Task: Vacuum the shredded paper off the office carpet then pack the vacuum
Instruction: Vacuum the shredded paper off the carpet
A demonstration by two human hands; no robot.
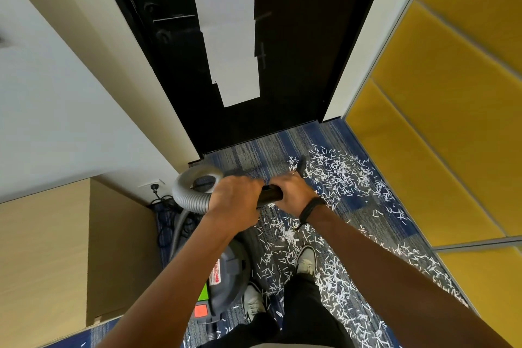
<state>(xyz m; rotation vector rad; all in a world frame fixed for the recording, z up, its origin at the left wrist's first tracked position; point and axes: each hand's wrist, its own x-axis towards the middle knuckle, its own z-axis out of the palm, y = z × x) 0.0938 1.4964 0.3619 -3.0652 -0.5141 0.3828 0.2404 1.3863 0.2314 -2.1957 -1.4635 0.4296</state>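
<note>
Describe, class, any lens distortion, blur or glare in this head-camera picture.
Head view: strong wide-angle bending, the door and wall panels splay outward; both hands on the wand are slightly soft; paper shreds stay crisp; lighting even, no glare.

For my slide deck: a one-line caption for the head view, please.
Both hands, left and right, grip the vacuum wand over shredded paper on blue carpet.

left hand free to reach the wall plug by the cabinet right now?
Probably not as is. The left hand grips the grey hose end at the black wand, so it is occupied. The plug itself sits exposed on the wall, low left, with only cable beneath it.
</note>
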